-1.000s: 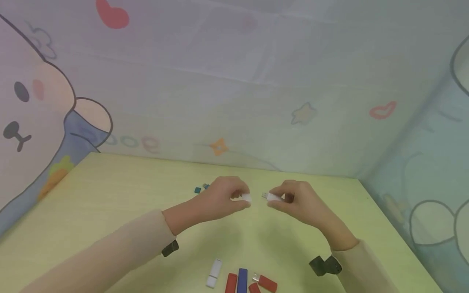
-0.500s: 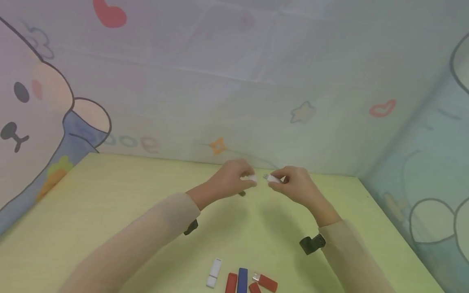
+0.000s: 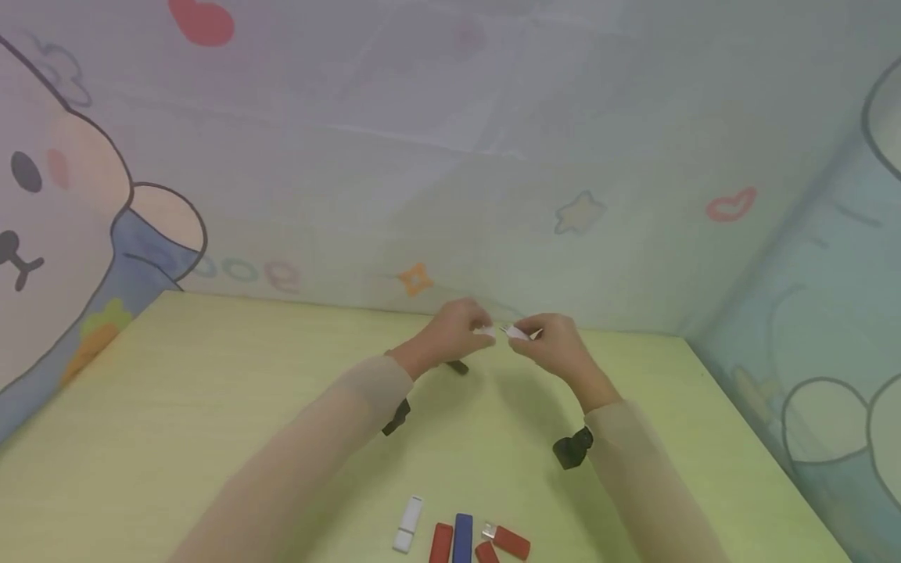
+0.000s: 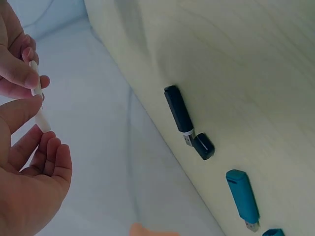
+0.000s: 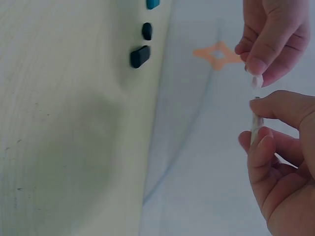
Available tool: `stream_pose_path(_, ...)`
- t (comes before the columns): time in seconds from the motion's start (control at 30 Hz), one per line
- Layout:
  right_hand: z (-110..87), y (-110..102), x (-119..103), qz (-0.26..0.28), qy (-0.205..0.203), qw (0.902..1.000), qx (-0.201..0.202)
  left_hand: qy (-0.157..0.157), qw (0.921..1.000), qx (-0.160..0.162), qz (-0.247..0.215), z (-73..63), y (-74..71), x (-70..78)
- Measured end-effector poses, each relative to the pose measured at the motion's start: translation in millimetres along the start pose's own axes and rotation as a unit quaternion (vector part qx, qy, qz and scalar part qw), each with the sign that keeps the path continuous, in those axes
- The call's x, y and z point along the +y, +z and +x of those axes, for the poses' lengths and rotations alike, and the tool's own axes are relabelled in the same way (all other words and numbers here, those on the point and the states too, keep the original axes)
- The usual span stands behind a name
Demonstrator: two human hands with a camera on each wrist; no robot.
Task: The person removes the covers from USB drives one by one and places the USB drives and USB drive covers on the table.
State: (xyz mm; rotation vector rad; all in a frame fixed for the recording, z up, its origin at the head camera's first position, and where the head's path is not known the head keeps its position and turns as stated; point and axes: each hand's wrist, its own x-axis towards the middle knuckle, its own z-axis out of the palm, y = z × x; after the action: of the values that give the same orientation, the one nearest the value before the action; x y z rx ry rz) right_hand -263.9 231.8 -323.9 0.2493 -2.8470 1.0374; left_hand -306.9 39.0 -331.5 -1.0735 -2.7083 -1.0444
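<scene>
My left hand (image 3: 457,328) pinches a small white cap (image 4: 43,122) between thumb and fingers, over the far part of the table. Facing it, my right hand (image 3: 558,344) pinches a white USB stick (image 3: 518,334) whose metal plug points left at the cap. A narrow gap shows between plug and cap in the head view. In the right wrist view, the stick (image 5: 256,125) stands nearly in line with the cap (image 5: 257,81). Fingers cover much of both pieces.
Near the front lie a white stick (image 3: 408,524), a red stick (image 3: 441,543), a blue stick (image 3: 462,538) and an uncapped red stick (image 3: 510,541) beside its cap (image 3: 486,552). By the back wall lie an uncapped black stick (image 4: 178,109), its cap (image 4: 204,146) and a teal stick (image 4: 242,196).
Both hands have moved away from the body toward the back wall, and the gap between cap and plug has narrowed. My left arm now covers the teal pieces in the head view; a black piece shows.
</scene>
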Motion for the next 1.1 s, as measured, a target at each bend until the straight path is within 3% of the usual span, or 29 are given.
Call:
stream_pose_path(0.37,11.4,27,21,0.045,0.037,0.9981,0.022,-0.04,0.9988,-0.02,-0.019,9.0,17.8,-13.3)
stream_pose_path(0.53,16.4,38,25,0.032,0.048,0.9982,0.014,-0.06,0.9979,-0.024,-0.009,9.9,22.0,-22.5)
stream_pose_path(0.93,19.0,51,37,0.045,0.105,0.9933,-0.014,-0.082,0.9937,-0.077,-0.005,11.9,39.1,-35.5)
stream_pose_path(1.1,16.3,57,37,0.039,0.118,0.992,-0.021,-0.074,0.9934,-0.086,0.018,10.8,43.7,-37.8)
